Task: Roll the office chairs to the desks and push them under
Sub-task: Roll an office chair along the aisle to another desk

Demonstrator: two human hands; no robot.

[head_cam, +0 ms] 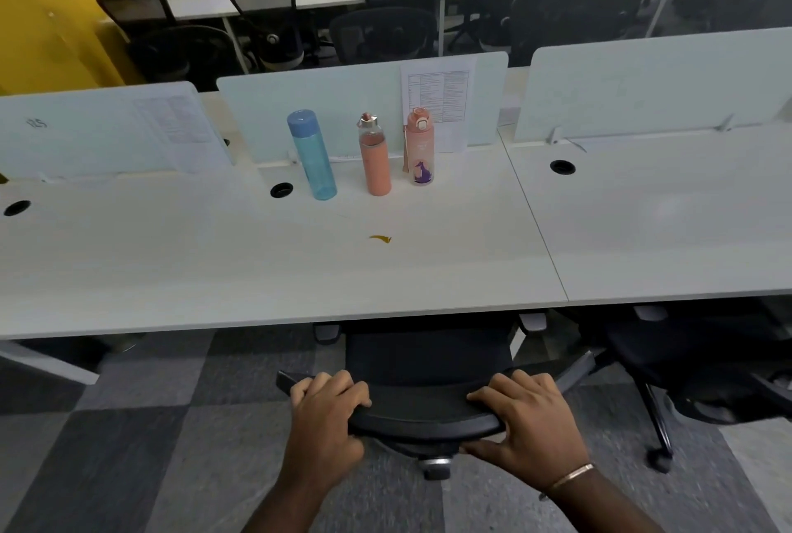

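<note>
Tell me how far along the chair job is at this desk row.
Done: the chair on the right sits partly under its desk. In hand: left hand and right hand grip the backrest of the middle chair, its seat front under the desk edge. Left: push it fully in.

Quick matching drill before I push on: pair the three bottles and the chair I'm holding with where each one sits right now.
Things:
1. blue bottle
2. orange-sleeved bottle
3. pink bottle
4. chair

Places:
A. rightmost of the three, nearest the taped paper
B. seat partly under the desk edge
C. leftmost, beside the cable hole
D. middle of the row

Pairs: 1-C, 2-D, 3-A, 4-B
</note>
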